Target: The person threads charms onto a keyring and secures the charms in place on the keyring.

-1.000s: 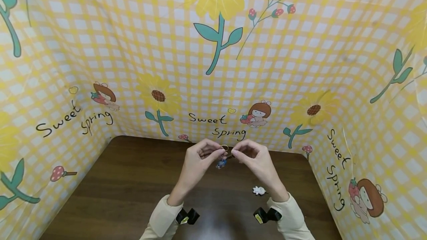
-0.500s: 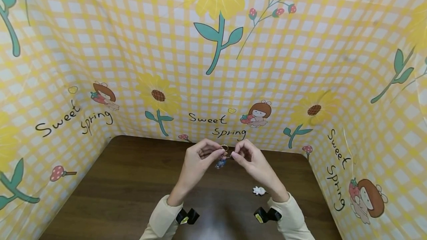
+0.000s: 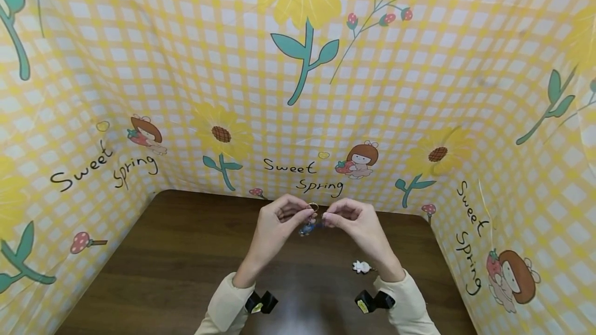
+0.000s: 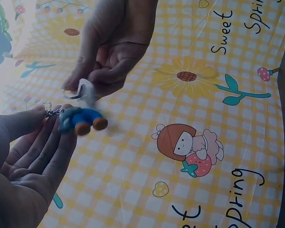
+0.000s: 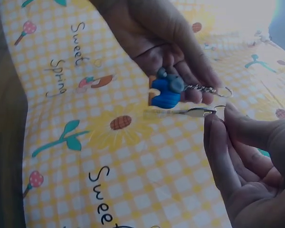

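Note:
My left hand (image 3: 279,226) pinches the ring end of a keychain above the table. From its short chain hangs a small blue figurine (image 5: 167,92) with a grey head and brown-orange feet; it is also visible in the left wrist view as a blue figurine (image 4: 83,118). Facing it, my right hand (image 3: 357,224) pinches a small metal ring (image 5: 220,108) between thumb and forefinger. On that ring hangs a thin, flat, silvery key (image 5: 199,112), its far end blurred, close beside the figurine. Whether the two rings are linked I cannot tell.
A small white figure charm (image 3: 360,267) lies on the dark wooden table (image 3: 186,262), near my right wrist. Yellow checked cloth (image 3: 298,128) with flowers walls the table at the back and both sides. Black straps (image 3: 262,302) circle both wrists.
My right hand has shifted slightly beside the left hand, and its fingers have changed position. The figurine has swung a little to the left. The left hand has stayed nearly still.

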A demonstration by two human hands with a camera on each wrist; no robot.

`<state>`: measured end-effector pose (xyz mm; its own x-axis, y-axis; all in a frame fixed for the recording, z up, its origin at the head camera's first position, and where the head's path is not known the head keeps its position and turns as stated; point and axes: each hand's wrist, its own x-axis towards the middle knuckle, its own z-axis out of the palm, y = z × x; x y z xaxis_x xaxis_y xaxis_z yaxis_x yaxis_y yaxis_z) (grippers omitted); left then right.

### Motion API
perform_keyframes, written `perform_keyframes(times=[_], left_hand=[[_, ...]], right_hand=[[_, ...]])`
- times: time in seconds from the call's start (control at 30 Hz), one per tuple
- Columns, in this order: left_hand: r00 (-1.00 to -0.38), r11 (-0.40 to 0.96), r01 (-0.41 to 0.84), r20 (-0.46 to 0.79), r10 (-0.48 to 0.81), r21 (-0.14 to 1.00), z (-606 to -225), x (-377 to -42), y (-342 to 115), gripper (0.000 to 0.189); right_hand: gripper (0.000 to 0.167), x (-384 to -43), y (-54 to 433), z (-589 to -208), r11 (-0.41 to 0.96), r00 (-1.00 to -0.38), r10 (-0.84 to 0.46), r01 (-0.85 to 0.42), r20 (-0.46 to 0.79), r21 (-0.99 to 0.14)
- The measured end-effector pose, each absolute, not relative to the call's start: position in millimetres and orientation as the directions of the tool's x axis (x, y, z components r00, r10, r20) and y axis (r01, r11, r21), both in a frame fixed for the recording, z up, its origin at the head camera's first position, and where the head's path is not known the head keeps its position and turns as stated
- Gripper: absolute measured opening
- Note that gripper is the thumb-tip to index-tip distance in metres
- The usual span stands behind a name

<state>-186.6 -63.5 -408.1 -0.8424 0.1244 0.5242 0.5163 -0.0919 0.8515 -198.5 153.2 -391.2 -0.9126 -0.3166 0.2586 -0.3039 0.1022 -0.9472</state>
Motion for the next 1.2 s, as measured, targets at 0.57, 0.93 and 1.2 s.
perform_keyframes(times=[0.57,0.93,1.2], left_hand=[[-0.806,-0.055,0.573,0.574,0.143,0.818,-404,-181,-62,0.005],[-0.797,0.008,0.597,0.592,0.116,0.802,-401,-182,-60,0.005],[-0.826,-0.033,0.56,0.561,0.052,0.828,-401,-181,-62,0.005]], right_hand=[[0.019,-195,156,-384,0.044,-0.906,-0.342,-0.282,0.251,-0.958],[0.029,-192,156,-382,-0.048,-0.876,-0.409,-0.259,0.255,-0.965],[0.026,-193,155,-386,-0.079,-0.865,-0.398,-0.299,0.305,-0.951]])
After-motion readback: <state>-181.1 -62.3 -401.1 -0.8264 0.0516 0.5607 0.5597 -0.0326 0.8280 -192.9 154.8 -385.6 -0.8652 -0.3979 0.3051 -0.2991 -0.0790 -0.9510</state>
